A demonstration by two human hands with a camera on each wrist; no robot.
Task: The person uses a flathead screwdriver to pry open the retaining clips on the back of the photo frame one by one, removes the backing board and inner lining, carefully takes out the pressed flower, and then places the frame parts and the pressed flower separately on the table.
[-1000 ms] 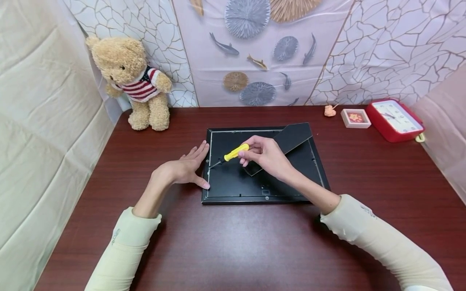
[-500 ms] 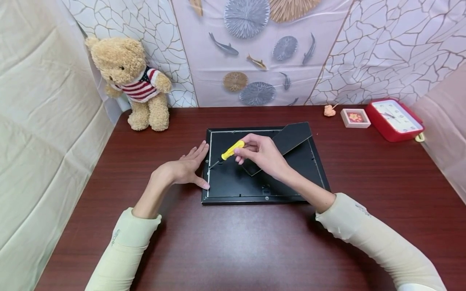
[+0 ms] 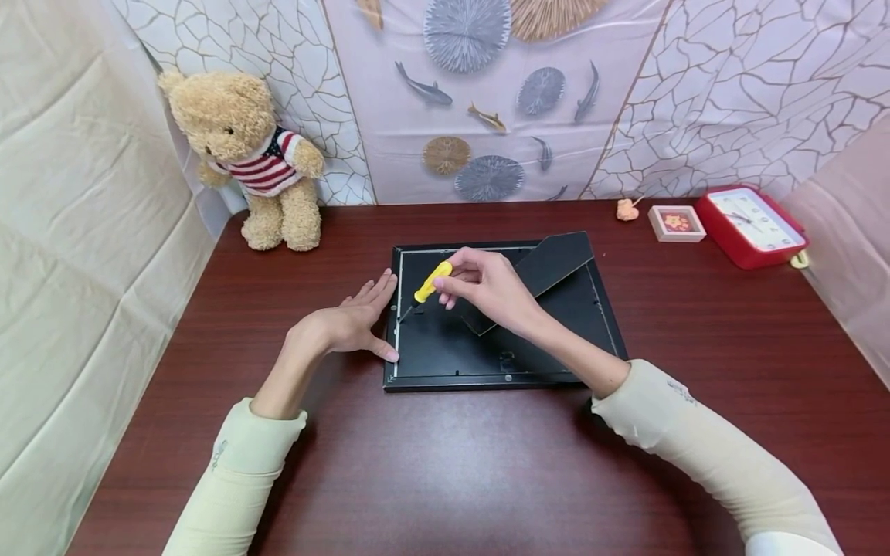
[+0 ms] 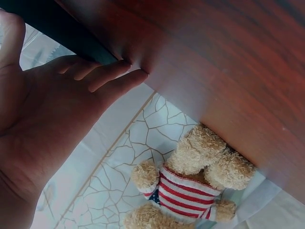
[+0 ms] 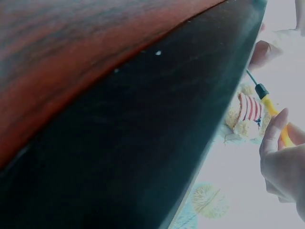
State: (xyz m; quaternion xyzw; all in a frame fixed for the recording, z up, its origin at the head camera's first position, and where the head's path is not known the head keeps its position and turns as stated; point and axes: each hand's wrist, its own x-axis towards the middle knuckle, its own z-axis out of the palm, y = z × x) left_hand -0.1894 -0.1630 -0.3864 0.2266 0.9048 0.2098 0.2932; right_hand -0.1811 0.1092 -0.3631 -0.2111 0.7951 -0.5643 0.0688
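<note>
A black picture frame [image 3: 438, 351] lies back side up on the table, its easel stand [image 3: 556, 261] slanting across the backing. My right hand [image 3: 492, 289] pinches the yellow handle of a screwdriver [image 3: 432, 283] between thumb and fingers. Its thin shaft slants down to the left, the tip at the light seam along the frame's left side. Whether the tip is under a tab is too small to tell. My left hand [image 3: 344, 327] rests against the frame's left edge, fingers straight, thumb on the border. In the left wrist view those extended fingers [image 4: 114, 83] reach the tabletop beside the frame.
A teddy bear [image 3: 257, 166] in a striped sweater stands at the back left. Toward the back right are a small orange ornament [image 3: 627, 209], a little framed box [image 3: 677, 223] and a red clock [image 3: 754, 226]. A patterned cloth [image 3: 480, 100] hangs behind the table [image 3: 445, 463].
My right hand has shifted left and slightly up, tilting the screwdriver more upright while its tip stays at the frame's left seam. The left hand and frame have kept their places.
</note>
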